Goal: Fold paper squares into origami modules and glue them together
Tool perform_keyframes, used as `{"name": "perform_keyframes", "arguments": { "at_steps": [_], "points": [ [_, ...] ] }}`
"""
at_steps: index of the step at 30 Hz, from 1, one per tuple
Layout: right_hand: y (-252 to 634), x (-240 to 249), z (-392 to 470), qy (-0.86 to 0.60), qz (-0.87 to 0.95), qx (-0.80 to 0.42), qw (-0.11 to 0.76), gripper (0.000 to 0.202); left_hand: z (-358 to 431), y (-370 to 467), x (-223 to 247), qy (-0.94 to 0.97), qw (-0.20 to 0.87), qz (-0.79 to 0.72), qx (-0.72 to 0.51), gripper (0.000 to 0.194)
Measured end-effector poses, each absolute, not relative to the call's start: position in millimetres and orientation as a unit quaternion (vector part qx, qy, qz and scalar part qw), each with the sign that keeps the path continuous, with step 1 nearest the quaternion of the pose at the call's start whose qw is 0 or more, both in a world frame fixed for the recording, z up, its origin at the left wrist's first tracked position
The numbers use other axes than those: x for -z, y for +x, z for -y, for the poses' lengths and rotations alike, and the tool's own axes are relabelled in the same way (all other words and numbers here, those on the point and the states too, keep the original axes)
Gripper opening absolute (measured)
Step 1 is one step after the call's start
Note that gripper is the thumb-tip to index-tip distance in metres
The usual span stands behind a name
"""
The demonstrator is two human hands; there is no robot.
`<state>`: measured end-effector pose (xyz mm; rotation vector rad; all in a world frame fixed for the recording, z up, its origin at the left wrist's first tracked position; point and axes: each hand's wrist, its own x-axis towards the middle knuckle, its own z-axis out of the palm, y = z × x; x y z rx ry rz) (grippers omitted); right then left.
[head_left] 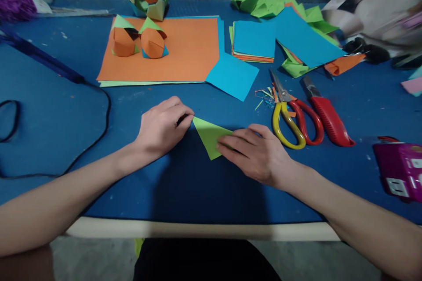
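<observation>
A green paper folded into a triangle [210,138] lies on the blue table [211,193], between my two hands. My left hand [165,124] pinches its upper left corner between thumb and fingertips. The fingers of my right hand [253,151] rest together on the right part of the paper and hide that corner. One point of the triangle faces the table's front edge.
Yellow-and-red scissors [298,125] and a red-handled cutter [331,120] lie right of my right hand, beside paper scraps. Behind are orange sheets [191,48] bearing two folded pieces, a loose blue square [234,77] and a square stack [253,39]. A black cord [107,118] curves at left.
</observation>
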<state>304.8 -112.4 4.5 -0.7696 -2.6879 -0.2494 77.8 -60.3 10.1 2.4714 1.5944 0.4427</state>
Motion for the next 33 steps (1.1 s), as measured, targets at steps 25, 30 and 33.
{"name": "perform_keyframes", "arguments": {
  "at_steps": [25, 30, 33],
  "points": [
    [301.2, -11.7, 118.6, -0.276, 0.947, 0.076, 0.146, 0.025, 96.2, 78.4, -18.1, 0.929, 0.007, -0.340, -0.142, 0.024],
    [302.3, -10.3, 118.9, -0.274, 0.949, 0.074, 0.140, 0.025, 119.0, 83.9, -20.7, 0.961, 0.018, -0.248, -0.122, 0.026],
    [303.3, -9.7, 118.8, -0.276, 0.947, 0.091, 0.136, 0.027, 119.2, 83.9, -16.6, 0.960, 0.030, -0.251, -0.122, 0.022]
  ]
}}
